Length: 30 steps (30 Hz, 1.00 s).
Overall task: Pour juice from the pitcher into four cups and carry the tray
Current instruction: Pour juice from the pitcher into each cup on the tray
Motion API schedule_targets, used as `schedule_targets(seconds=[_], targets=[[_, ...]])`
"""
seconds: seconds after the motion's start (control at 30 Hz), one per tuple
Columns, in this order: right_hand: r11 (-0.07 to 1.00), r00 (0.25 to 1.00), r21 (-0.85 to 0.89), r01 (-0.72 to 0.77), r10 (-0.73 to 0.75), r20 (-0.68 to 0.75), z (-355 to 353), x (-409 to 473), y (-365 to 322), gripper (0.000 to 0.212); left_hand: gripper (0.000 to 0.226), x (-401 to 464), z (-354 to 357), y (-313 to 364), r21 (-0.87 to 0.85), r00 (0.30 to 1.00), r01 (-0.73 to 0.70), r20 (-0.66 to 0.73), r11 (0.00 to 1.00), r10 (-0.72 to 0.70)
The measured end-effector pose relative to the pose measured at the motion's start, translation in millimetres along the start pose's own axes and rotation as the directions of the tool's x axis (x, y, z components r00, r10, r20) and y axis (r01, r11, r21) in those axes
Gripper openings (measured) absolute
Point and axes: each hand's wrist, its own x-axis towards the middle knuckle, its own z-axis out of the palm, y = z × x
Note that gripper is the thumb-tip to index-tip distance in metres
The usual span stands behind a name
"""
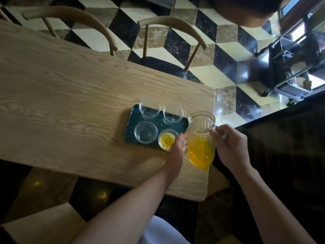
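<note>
The right hand (230, 147) has its grip closed on the handle of the heavy, slippery glass pitcher (201, 140), while the left hand (177, 147) steadies its ribbed side.

Light wood-grain table (70, 88) w/ rounded corner fills the left and centre. Floor (226, 50) is cube-pattern tile: black, cream & brown marbled diamonds, glossy, w/ bright glare patches on the right. Two pale wood chairs w/ curved backs sit at the table's far side: one at top left (70, 18), one w/ dark seat pad (172, 27) tucked near the edge. Metal cart on casters (295, 67) at upper right, contents blurred. Dark surface (290, 147) along the right.
</note>
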Motion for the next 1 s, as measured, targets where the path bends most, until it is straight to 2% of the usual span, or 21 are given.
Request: schedule_targets(seconds=[0.17,0.4,0.57,0.8,0.93,1.0], targets=[[0.982,0.982,-0.186,-0.018,0.052,0.182,6,39,4,0.029,0.063,20,6,9,-0.131,0.987,0.163,0.032,0.978,-0.160],[0.947,0.917,-0.321,-0.011,0.138,0.375,18,87,-6,0.044,0.062,39,8,6,-0.268,0.968,0.252,0.077,0.930,-0.240],[0.928,0.896,-0.371,-0.025,0.185,0.403,24,104,-9,0.044,0.061,48,12,11,-0.336,0.957,0.291,0.107,0.896,-0.271],[0.904,0.861,-0.427,-0.010,0.225,0.456,35,124,-14,0.046,0.063,52,13,12,-0.389,0.964,0.263,0.078,0.883,-0.253],[0.866,0.826,-0.500,0.021,0.267,0.496,45,134,-18,0.047,0.038,52,12,10,-0.410,0.972,0.230,0.058,0.882,-0.227],[0.848,0.810,-0.529,0.031,0.289,0.511,49,138,-22,0.048,0.035,53,10,9,-0.421,0.967,0.254,0.083,0.871,-0.242]])
